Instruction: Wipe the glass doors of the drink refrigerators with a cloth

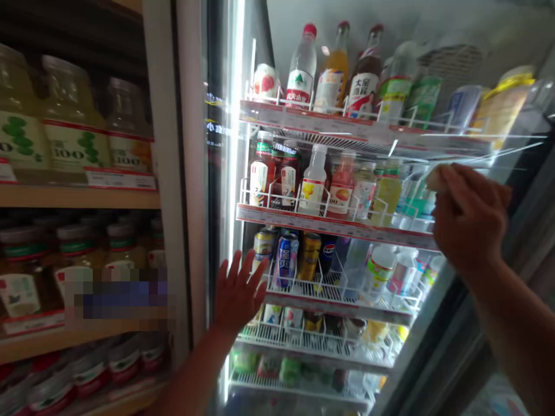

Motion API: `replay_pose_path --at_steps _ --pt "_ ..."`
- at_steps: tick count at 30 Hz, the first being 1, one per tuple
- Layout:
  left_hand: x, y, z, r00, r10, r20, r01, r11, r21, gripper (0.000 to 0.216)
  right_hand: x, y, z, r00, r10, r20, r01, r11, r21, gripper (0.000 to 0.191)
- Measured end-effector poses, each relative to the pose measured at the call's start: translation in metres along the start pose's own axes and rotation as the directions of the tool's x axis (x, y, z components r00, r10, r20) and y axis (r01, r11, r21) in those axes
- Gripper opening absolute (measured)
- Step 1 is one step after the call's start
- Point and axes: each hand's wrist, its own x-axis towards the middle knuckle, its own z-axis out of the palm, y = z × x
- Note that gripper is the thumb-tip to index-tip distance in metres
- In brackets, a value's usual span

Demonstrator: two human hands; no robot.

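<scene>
My left hand (243,287) is raised with its fingers spread, in front of the left side of a lit drinks fridge. Whether it touches glass I cannot tell. Higher up on the right, my right hand (472,216) is closed around a small pale wad (440,178), which looks like a folded cloth. That wad is before the fridge's second shelf, close to blurred bottles. Beyond my left fingertips stand a blue can (286,257) and a gold can (309,257). A red-capped water bottle (301,69) is on the top shelf.
To the left, a wooden shelf (82,196) carries rows of juice bottles (71,115), with a pale upright post (162,115) beside it. A dark door frame (429,346) slants along the fridge's right side. Wire racks (303,335) hold more drinks lower down.
</scene>
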Motion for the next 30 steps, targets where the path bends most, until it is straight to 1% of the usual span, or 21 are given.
replay_pose_path --at_steps 2,3,4,5,6,7,8,9,11,13,14,15,16,18,19,20,21,24,26,28,30 --pt "0.0 0.0 0.0 1.0 0.001 -0.007 -0.001 1.0 0.001 0.069 0.01 -0.008 0.006 0.995 0.063 -0.08 -0.064 0.998 -0.019 0.055" --pt "0.0 0.0 -0.001 1.0 0.001 -0.012 -0.001 1.0 0.002 0.069 0.012 -0.017 0.009 0.994 0.057 -0.094 -0.059 0.998 -0.017 0.055" --pt "0.001 0.0 -0.001 1.0 0.002 -0.013 -0.002 1.0 0.002 0.069 0.014 -0.028 0.011 0.998 0.043 -0.05 -0.043 0.999 0.003 0.057" --pt "0.0 0.0 -0.001 1.0 0.001 -0.014 -0.001 1.0 0.0 0.069 0.016 -0.041 0.013 0.999 -0.002 0.04 0.0 0.999 0.043 0.057" --pt "0.0 0.001 -0.001 1.0 0.0 -0.016 0.0 1.0 -0.003 0.069 0.018 -0.052 0.015 0.986 -0.075 0.15 0.058 0.992 0.114 0.058" --pt "0.0 0.001 -0.001 1.0 -0.001 -0.015 0.001 1.0 -0.006 0.069 0.022 -0.061 0.017 0.968 -0.118 0.223 0.082 0.983 0.165 0.058" --pt "0.0 0.001 -0.001 1.0 -0.002 -0.014 0.002 1.0 -0.01 0.069 0.027 -0.067 0.019 0.961 -0.131 0.244 0.085 0.978 0.191 0.056" --pt "0.0 0.001 -0.001 1.0 -0.003 -0.014 0.003 1.0 -0.013 0.07 0.034 -0.07 0.021 0.966 -0.119 0.23 0.073 0.977 0.198 0.053" --pt "0.0 0.001 -0.001 1.0 -0.003 -0.013 0.003 1.0 -0.016 0.071 0.048 -0.07 0.027 0.989 -0.037 0.146 0.012 0.986 0.169 0.047" --pt "0.0 0.001 -0.001 1.0 -0.003 -0.014 0.002 1.0 -0.016 0.071 0.055 -0.073 0.032 0.995 0.033 0.089 -0.046 0.989 0.143 0.048" --pt "0.001 0.001 -0.001 1.0 -0.003 -0.016 0.003 1.0 -0.017 0.071 0.055 -0.078 0.034 0.995 0.04 0.089 -0.053 0.988 0.143 0.05" --pt "0.001 0.001 -0.001 1.0 -0.004 -0.017 0.004 1.0 -0.018 0.07 0.052 -0.085 0.035 0.994 0.02 0.104 -0.036 0.987 0.153 0.054" --pt "0.001 0.001 -0.001 1.0 -0.004 -0.016 0.004 1.0 -0.02 0.07 0.048 -0.094 0.036 0.991 -0.029 0.13 0.006 0.984 0.177 0.058" --pt "0.001 0.0 -0.001 1.0 -0.005 -0.008 0.005 1.0 -0.025 0.069 0.041 -0.11 0.036 0.947 -0.194 0.255 0.124 0.956 0.266 0.065" --pt "0.001 0.0 -0.001 1.0 -0.004 -0.006 0.004 1.0 -0.026 0.07 0.041 -0.115 0.036 0.924 -0.245 0.294 0.153 0.941 0.302 0.068" --pt "0.001 0.0 -0.001 1.0 -0.004 -0.006 0.003 1.0 -0.027 0.07 0.044 -0.117 0.037 0.912 -0.262 0.314 0.158 0.934 0.32 0.068" --pt "0.0 0.0 -0.001 1.0 -0.003 -0.008 0.003 1.0 -0.026 0.071 0.049 -0.115 0.038 0.92 -0.239 0.309 0.139 0.939 0.313 0.067" --pt "0.0 0.0 -0.001 1.0 0.001 -0.008 -0.001 1.0 -0.014 0.074 0.069 -0.103 0.046 0.975 -0.062 0.211 0.015 0.975 0.22 0.057" --pt "-0.001 0.0 -0.001 1.0 -0.001 -0.002 0.001 1.0 -0.006 0.075 0.074 -0.102 0.05 0.987 -0.018 0.16 -0.012 0.983 0.185 0.054" --pt "-0.001 -0.001 -0.001 1.0 -0.002 -0.002 0.002 1.0 -0.006 0.074 0.071 -0.11 0.052 0.979 -0.093 0.182 0.054 0.976 0.21 0.059" --pt "-0.002 -0.001 -0.001 1.0 0.0 -0.005 0.0 1.0 -0.012 0.073 0.067 -0.12 0.053 0.941 -0.229 0.248 0.159 0.949 0.272 0.067"
